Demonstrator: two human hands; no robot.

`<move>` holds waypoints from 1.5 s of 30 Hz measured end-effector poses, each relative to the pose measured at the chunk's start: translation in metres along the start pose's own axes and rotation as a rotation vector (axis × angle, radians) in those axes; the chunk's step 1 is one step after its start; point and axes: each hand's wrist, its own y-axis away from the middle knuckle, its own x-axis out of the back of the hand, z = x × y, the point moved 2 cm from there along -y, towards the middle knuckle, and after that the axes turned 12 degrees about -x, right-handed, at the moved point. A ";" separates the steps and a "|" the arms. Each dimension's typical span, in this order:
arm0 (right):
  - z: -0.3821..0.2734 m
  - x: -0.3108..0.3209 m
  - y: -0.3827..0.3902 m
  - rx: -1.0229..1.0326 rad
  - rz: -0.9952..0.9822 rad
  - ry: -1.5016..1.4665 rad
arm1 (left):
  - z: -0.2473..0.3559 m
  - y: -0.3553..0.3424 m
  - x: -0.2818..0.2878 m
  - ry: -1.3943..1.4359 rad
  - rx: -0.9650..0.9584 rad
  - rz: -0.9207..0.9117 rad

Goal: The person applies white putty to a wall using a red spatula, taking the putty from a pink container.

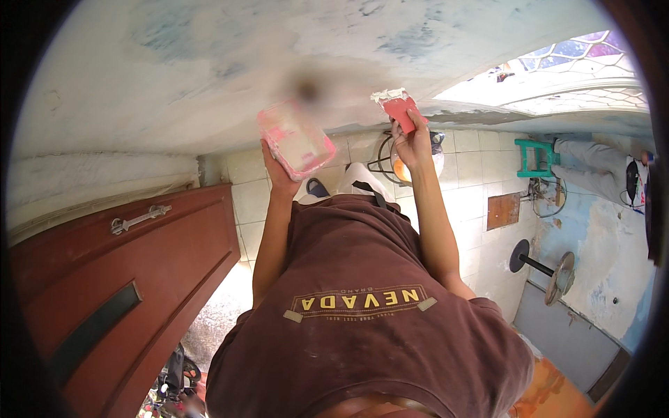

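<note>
**Both sides loaded, facing a patchy wall [209,97]**

From where I stand, the left hand [281,175] grips a pink tray [317,161], its inside coated pale, out at eleven o'clock. At one o'clock, the right hand [415,146] pinches a red scraper [402,113] between thumb and fingers, with white paste [387,94] clinging along its far edge. A brown door [174,265] stands at eight o'clock; toward two, a green stool [549,157] rests on the tiled floor [460,167].
</note>
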 end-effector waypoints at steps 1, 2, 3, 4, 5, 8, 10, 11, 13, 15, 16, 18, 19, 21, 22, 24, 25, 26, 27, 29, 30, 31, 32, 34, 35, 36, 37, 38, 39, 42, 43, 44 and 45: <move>-0.011 0.016 -0.017 0.016 0.049 0.007 | -0.004 -0.001 -0.003 -0.007 -0.005 -0.008; -0.020 0.025 -0.032 0.029 0.096 0.013 | -0.007 -0.002 -0.004 -0.016 -0.014 -0.015; -0.027 0.028 -0.044 0.041 0.146 0.035 | -0.007 -0.003 -0.003 -0.026 -0.025 -0.021; -0.037 0.029 -0.060 0.059 0.155 0.040 | -0.010 -0.005 -0.007 -0.026 -0.029 -0.028; -0.048 0.028 -0.078 0.078 0.163 0.046 | -0.013 -0.006 -0.011 -0.026 -0.033 -0.037; -0.083 0.002 -0.116 0.076 0.190 0.034 | -0.024 -0.009 -0.015 -0.028 -0.040 -0.038; -0.092 -0.017 -0.117 0.063 0.204 -0.003 | -0.028 -0.009 -0.021 -0.005 -0.046 -0.027; -0.095 -0.024 -0.110 0.060 0.211 -0.029 | -0.031 -0.004 -0.026 0.022 -0.050 -0.019; -0.108 -0.031 -0.105 0.053 0.147 -0.050 | -0.040 -0.001 -0.036 0.036 -0.059 0.003; -0.125 -0.032 -0.097 0.050 0.014 -0.050 | -0.052 0.002 -0.044 0.003 -0.055 0.030; -0.132 -0.036 -0.090 0.049 0.012 -0.076 | -0.057 0.004 -0.047 0.005 -0.049 0.044; -0.151 -0.047 -0.071 0.054 0.008 -0.133 | -0.068 0.007 -0.054 0.006 -0.032 0.066; -0.156 -0.060 -0.055 0.080 -0.004 -0.110 | -0.073 0.007 -0.055 -0.012 -0.045 0.060; -0.168 -0.076 -0.019 0.178 -0.167 -0.051 | -0.083 0.005 -0.054 -0.048 -0.070 0.045; -0.172 -0.079 -0.003 0.227 -0.250 -0.023 | -0.087 0.005 -0.056 -0.037 -0.066 0.043; -0.173 -0.068 0.017 0.349 -0.110 0.121 | -0.095 0.008 -0.060 -0.014 -0.060 0.038; -0.171 -0.059 0.022 0.380 -0.116 0.186 | -0.097 0.010 -0.061 -0.015 -0.073 0.049; -0.167 -0.048 0.021 0.408 -0.123 0.253 | -0.100 0.012 -0.060 -0.014 -0.089 0.062; -0.157 -0.020 0.005 0.364 -0.070 0.265 | -0.102 0.013 -0.062 -0.015 -0.103 0.068; -0.124 0.030 -0.034 0.215 0.056 0.252 | -0.107 0.018 -0.062 0.003 -0.118 0.071; -0.110 0.059 -0.061 0.085 0.150 0.242 | -0.110 0.020 -0.064 0.010 -0.118 0.069; -0.096 0.082 -0.085 -0.030 0.155 0.218 | -0.112 0.021 -0.063 0.004 -0.123 0.072; -0.084 0.093 -0.102 -0.075 0.153 0.194 | -0.113 0.027 -0.059 0.000 -0.139 0.085; -0.069 0.097 -0.122 -0.152 0.151 0.141 | -0.115 0.035 -0.056 -0.016 -0.167 0.107; -0.067 0.096 -0.127 -0.138 0.094 0.115 | -0.116 0.041 -0.056 -0.028 -0.183 0.119; -0.064 0.087 -0.126 -0.136 0.092 0.098 | -0.114 0.047 -0.054 -0.037 -0.207 0.133; -0.066 0.072 -0.122 -0.128 0.090 0.084 | -0.115 0.051 -0.051 -0.031 -0.216 0.148; -0.068 0.057 -0.117 -0.118 0.089 0.069 | -0.114 0.055 -0.048 -0.026 -0.223 0.161; -0.072 0.044 -0.111 -0.121 0.081 0.052 | -0.115 0.057 -0.049 -0.019 -0.226 0.171; -0.082 0.014 -0.095 -0.137 0.076 -0.018 | -0.119 0.062 -0.055 -0.003 -0.218 0.205; -0.085 0.006 -0.091 -0.146 0.084 -0.056 | -0.119 0.062 -0.056 -0.005 -0.220 0.201; -0.088 -0.001 -0.087 -0.155 0.092 -0.094 | -0.120 0.062 -0.058 -0.007 -0.223 0.197; -0.092 -0.005 -0.085 -0.175 0.101 -0.136 | -0.121 0.061 -0.059 -0.007 -0.223 0.193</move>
